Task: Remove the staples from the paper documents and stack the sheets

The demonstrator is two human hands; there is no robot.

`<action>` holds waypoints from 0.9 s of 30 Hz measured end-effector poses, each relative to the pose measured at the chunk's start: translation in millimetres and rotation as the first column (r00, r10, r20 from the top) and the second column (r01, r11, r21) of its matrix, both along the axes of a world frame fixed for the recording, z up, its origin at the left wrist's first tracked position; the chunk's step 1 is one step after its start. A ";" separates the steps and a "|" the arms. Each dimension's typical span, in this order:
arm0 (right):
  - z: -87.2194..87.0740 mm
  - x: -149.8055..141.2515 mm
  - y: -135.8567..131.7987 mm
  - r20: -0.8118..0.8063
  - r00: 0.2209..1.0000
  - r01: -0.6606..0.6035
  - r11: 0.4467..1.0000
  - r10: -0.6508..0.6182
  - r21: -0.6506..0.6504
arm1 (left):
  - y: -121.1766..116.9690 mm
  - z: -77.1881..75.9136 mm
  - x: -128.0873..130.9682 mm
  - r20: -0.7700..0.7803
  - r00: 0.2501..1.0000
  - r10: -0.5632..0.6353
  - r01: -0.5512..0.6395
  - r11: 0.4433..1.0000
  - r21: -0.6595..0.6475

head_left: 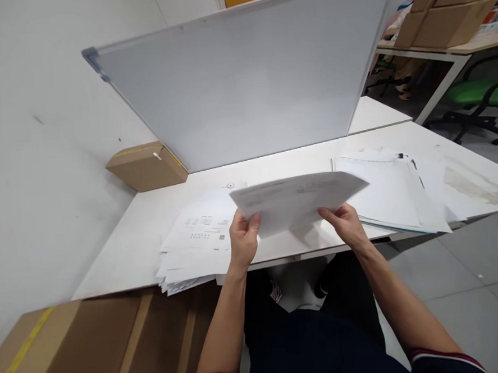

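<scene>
Both hands hold a thin sheaf of white printed sheets [296, 197] level above the front edge of a white table [125, 239]. My left hand [243, 240] pinches the sheaf's near left edge, thumb on top. My right hand [346, 221] grips its near right edge the same way. Just left of the left hand lies a messy stack of printed papers [195, 243] that overhangs the table edge. Another paper pile [390, 192] rests on the table to the right of my right hand.
A whiteboard [242, 80] stands upright along the back of the table. A small cardboard box [146, 166] sits at the back left by the wall. A large cardboard box [94, 348] is at near left. Further boxes [449, 8] and a green chair [480, 96] stand at far right.
</scene>
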State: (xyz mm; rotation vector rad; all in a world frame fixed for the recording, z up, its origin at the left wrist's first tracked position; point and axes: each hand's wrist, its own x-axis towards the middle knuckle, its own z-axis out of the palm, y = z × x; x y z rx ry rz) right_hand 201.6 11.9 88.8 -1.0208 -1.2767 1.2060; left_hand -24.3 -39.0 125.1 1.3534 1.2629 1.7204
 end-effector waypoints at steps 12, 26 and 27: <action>-13.7 -4.1 4.3 0.206 0.977 -0.055 0.998 0.047 0.033 | 7.1 -16.6 -3.9 -0.005 0.999 0.032 -0.033 0.998 -0.045; 74.1 38.3 -5.6 0.814 0.555 -0.315 0.863 -0.169 0.395 | 7.4 -50.0 -29.3 0.057 0.969 0.241 -0.233 0.965 -0.121; 86.9 41.7 -9.6 0.862 0.467 -0.358 0.849 -0.199 0.390 | 5.8 -54.2 -32.1 -0.024 0.961 0.274 -0.275 0.955 -0.111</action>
